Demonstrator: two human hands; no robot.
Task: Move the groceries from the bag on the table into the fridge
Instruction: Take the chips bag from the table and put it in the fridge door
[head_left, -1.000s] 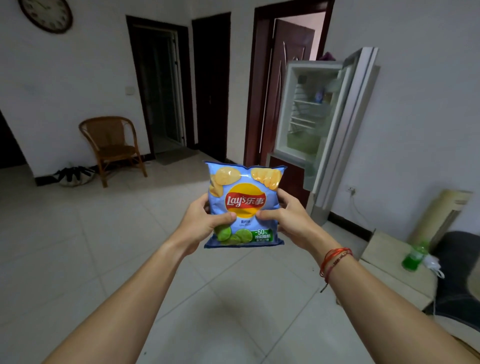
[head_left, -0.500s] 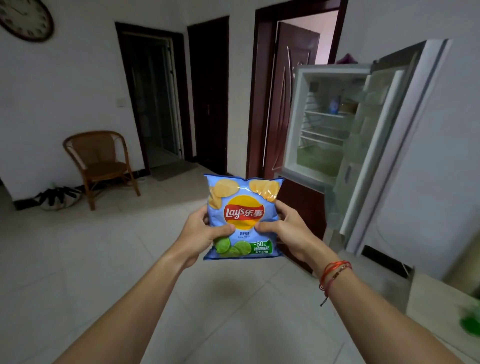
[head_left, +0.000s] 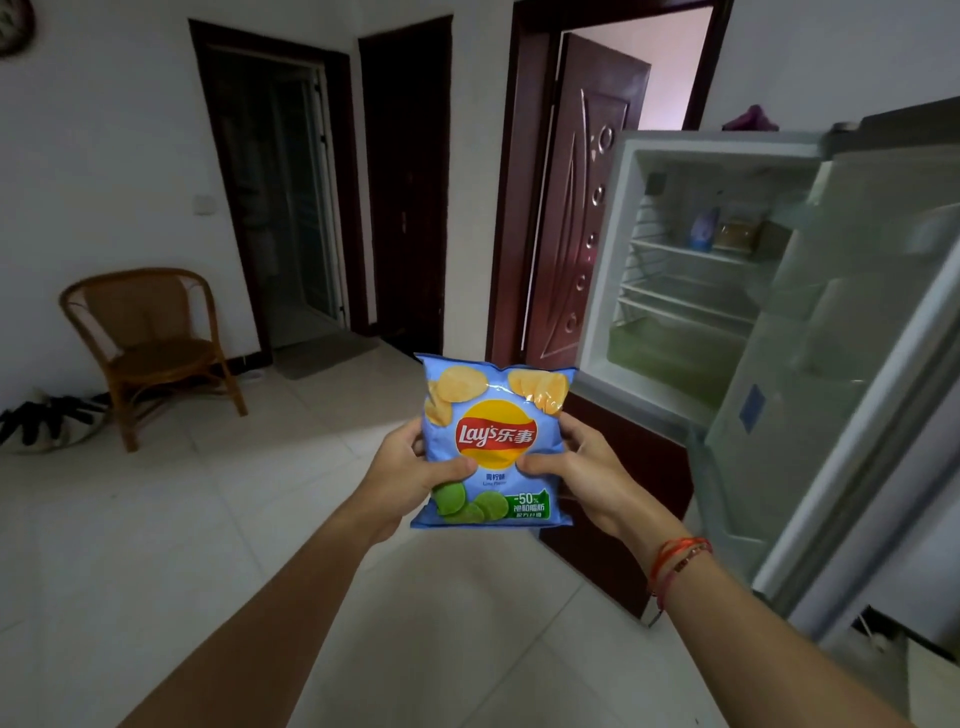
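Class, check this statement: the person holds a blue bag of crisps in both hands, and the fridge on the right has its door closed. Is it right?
Not quite. The head view shows the fridge door standing open, with the shelves in sight. The rest stands: left hand and right hand both hold the blue bag of crisps.

The view has closed in on the open white fridge (head_left: 608, 270), which now looms larger, from 1 to 4 o'clock. The round wall clock (head_left: 13, 26) has slid into the 10 o'clock corner, nearly out of frame. The green bottle at 4 o'clock has gone from view.
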